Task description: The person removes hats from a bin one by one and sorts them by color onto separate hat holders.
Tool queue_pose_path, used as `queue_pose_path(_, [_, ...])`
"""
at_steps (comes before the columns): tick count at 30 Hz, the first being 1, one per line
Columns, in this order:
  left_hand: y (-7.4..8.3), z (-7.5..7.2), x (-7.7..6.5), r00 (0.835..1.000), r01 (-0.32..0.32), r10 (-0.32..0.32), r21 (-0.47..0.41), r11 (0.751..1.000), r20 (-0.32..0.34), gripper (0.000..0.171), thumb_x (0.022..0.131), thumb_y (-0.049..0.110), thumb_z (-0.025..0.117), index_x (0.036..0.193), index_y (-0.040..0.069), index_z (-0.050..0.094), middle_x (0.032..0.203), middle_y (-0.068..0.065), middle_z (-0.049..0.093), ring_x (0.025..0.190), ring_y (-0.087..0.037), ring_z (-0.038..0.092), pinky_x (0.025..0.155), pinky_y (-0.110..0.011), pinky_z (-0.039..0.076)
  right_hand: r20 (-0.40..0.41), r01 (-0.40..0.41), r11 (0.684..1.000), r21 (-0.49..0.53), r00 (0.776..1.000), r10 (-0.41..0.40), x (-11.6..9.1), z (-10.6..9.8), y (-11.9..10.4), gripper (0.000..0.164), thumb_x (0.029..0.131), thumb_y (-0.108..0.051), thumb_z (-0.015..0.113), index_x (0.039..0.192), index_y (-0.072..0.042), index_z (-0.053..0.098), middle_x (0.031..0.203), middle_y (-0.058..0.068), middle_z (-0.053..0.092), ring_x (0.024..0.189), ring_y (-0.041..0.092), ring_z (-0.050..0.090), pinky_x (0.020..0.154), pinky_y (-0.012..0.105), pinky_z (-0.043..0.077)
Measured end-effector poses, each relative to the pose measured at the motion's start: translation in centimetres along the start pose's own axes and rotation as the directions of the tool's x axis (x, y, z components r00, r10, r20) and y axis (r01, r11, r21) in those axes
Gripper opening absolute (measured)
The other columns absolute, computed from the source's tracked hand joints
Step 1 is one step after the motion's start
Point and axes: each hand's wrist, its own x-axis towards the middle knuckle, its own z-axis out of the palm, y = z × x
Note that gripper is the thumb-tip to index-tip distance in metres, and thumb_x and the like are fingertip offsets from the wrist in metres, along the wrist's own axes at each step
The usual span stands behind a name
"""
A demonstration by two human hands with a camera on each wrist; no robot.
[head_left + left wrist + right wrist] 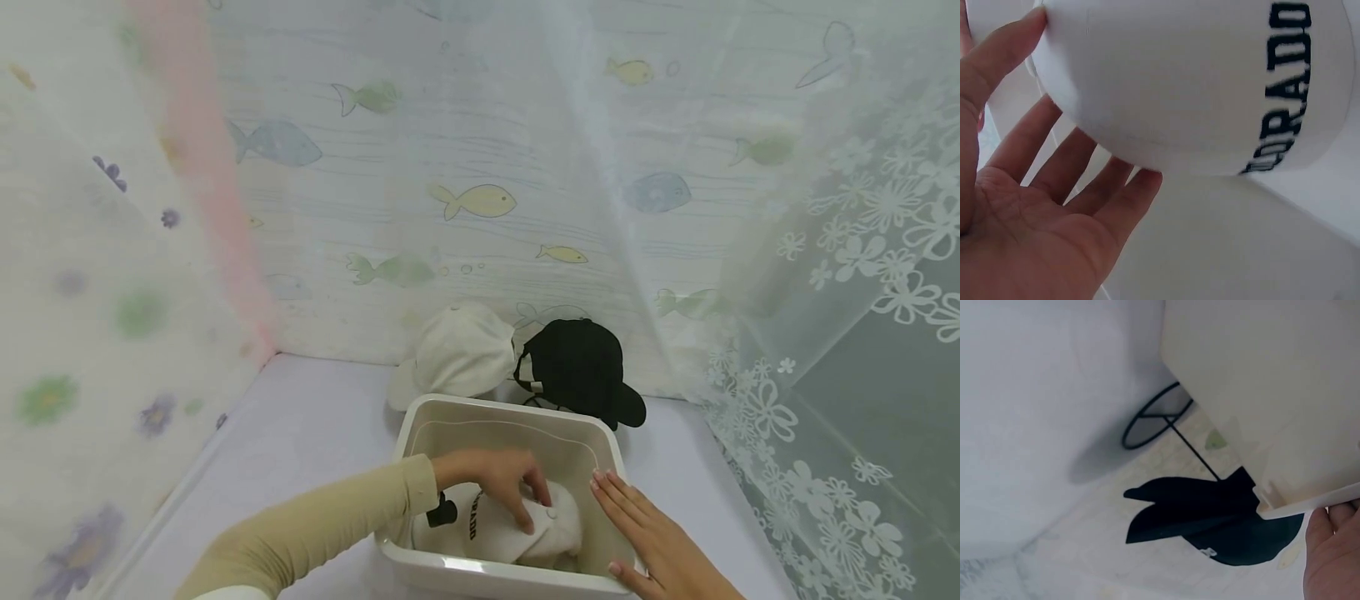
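Inside the off-white plastic bin (pixel 510 407) lies a white baseball cap (pixel 497 531) with dark lettering ending in "ORADO". My left hand (pixel 504 477) reaches down into the bin from the left and grips the crown of this cap. In the left wrist view, the thumb (pixel 1022 37) and the bent fingers are at the edge of the white crown. My right hand (pixel 660 537) rests on the bin's right rim with its fingers straight. The right wrist view catches only part of that hand (pixel 1335 556), at the rim.
Behind the bin stand another white cap (pixel 465 350) and a black cap (pixel 581 367). The black cap sits on a thin black wire stand (pixel 1194 450). A white tabletop (pixel 322 433) lies beneath, with a fish-patterned curtain (pixel 480 133) at the back and sheer flowered curtains at the sides.
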Motion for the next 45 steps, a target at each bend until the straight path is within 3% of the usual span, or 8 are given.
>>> queue_pose_path(10, [0.4, 0.6, -0.3, 1.0, -0.002, 0.002, 0.002, 1.0, 0.008, 0.029, 0.08, 0.011, 0.087, 0.107, 0.003, 0.079, 0.094, 0.004, 0.077, 0.081, 0.006, 0.06, 0.078, -0.009, 0.05, 0.005, -0.027, 0.999, 0.018, 1.0, 0.027, -0.1, 0.0, 0.0, 0.082, 0.095, -0.041, 0.067, 0.158, -0.002, 0.033, 0.168, 0.006, 0.025, 0.157, 0.016, 0.014, 0.125, 0.016, 0.001])
queue_pose_path(17, [0.6, 0.9, -0.5, 0.999, 0.023, -0.022, 0.001, 1.0, -0.035, 0.025, 0.078, 0.004, 0.087, 0.101, 0.001, 0.08, 0.089, -0.001, 0.078, 0.074, 0.006, 0.058, 0.07, -0.009, 0.05, 0.001, -0.026, 0.999, 0.02, 1.0, 0.026, -0.1, 0.2, 0.0, 0.082, 0.095, -0.041, 0.066, 0.16, -0.005, 0.03, 0.169, 0.006, 0.025, 0.157, 0.016, 0.014, 0.125, 0.016, 0.001])
queue_pose_path(28, [0.5, 0.6, -1.2, 0.991, -0.015, 0.01, -0.034, 0.999, -0.137, 0.02, 0.08, 0.001, 0.085, 0.098, -0.001, 0.081, 0.089, -0.003, 0.079, 0.071, 0.009, 0.059, 0.068, -0.009, 0.052, -0.005, -0.026, 0.999, 0.025, 1.0, 0.026, 0.0, 0.1, -0.1, 0.081, 0.095, -0.038, 0.066, 0.16, -0.005, 0.03, 0.169, 0.006, 0.025, 0.157, 0.016, 0.013, 0.124, 0.016, 0.001])
queue_pose_path(32, [0.7, 0.3, -1.8, 0.982, -0.058, 0.056, -0.006, 0.998, -0.18, 0.02, 0.08, 0.001, 0.084, 0.1, 0.0, 0.081, 0.09, -0.003, 0.079, 0.074, 0.01, 0.061, 0.07, -0.008, 0.052, 0.001, -0.04, 0.999, 0.027, 0.999, 0.04, 0.0, 0.0, -0.2, 0.082, 0.095, -0.037, 0.067, 0.16, -0.006, 0.03, 0.169, 0.005, 0.025, 0.157, 0.016, 0.014, 0.124, 0.015, 0.001])
queue_pose_path(45, [-0.4, -0.2, -2.8, 0.958, -0.105, 0.085, -0.059, 0.993, -0.272, 0.021, 0.079, 0.0, 0.085, 0.099, 0.003, 0.082, 0.091, -0.004, 0.079, 0.075, 0.01, 0.061, 0.071, -0.009, 0.053, 0.014, -0.057, 0.998, 0.029, 0.998, 0.057, 0.1, 0.0, -0.4, 0.08, 0.094, -0.035, 0.068, 0.158, -0.002, 0.032, 0.169, 0.005, 0.024, 0.157, 0.016, 0.012, 0.124, 0.016, -0.001])
